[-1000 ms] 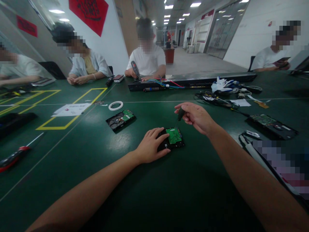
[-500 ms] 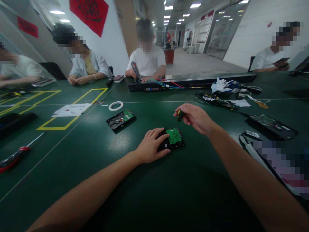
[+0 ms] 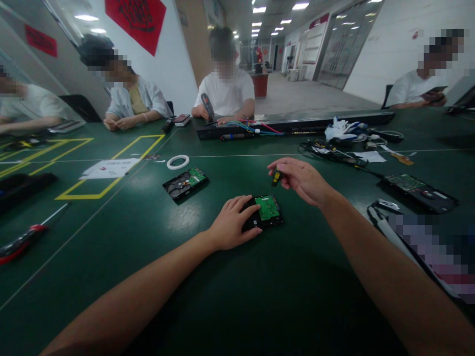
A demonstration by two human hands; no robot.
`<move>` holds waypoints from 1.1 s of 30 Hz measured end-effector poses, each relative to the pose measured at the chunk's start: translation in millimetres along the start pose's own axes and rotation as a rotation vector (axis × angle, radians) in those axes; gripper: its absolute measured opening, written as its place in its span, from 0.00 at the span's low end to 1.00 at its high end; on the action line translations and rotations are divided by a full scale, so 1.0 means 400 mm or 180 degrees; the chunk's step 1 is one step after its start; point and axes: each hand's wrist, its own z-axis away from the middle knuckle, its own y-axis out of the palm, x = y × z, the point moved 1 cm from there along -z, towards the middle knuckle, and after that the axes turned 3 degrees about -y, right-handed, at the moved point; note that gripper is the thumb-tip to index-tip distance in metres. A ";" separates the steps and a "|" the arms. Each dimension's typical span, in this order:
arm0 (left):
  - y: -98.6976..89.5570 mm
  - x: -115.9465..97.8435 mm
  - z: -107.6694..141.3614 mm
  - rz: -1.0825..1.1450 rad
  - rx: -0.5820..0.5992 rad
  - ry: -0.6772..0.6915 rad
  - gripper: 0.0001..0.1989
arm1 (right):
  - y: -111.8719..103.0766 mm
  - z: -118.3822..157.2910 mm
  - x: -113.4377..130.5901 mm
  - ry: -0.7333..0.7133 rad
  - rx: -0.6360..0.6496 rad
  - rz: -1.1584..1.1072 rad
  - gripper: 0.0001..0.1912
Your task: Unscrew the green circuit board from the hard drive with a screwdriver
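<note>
A black hard drive [image 3: 271, 220] with a green circuit board [image 3: 267, 207] lies on the dark green table in front of me. My left hand [image 3: 233, 223] grips its left part, fingers across the top and thumb along the near edge, hiding that end. In my right hand [image 3: 299, 179] a small black-and-yellow screwdriver [image 3: 276, 177] is pinched by its handle. Its thin shaft points down to the far edge of the circuit board; whether the tip sits in a screw is too small to tell.
Another hard drive [image 3: 185, 184] lies beyond my left hand, near a white tape roll [image 3: 177, 162]. A red-and-black screwdriver [image 3: 27, 240] is at far left. Right stands a third drive [image 3: 419, 192], with cables and gloves [image 3: 343, 129] behind. Several people sit around the table.
The screwdriver's handle has turned slightly in my right hand, showing more of its yellow. My left hand and the hard drive stay in place.
</note>
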 end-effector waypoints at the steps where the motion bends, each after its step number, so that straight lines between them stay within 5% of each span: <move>1: 0.000 0.000 0.000 -0.0011 0.0002 0.0000 0.36 | 0.000 0.000 0.000 -0.0012 -0.0020 -0.0034 0.10; 33: -0.002 0.000 0.000 0.0040 0.0014 -0.0010 0.35 | -0.004 -0.006 -0.002 0.0013 -0.0426 -0.0384 0.06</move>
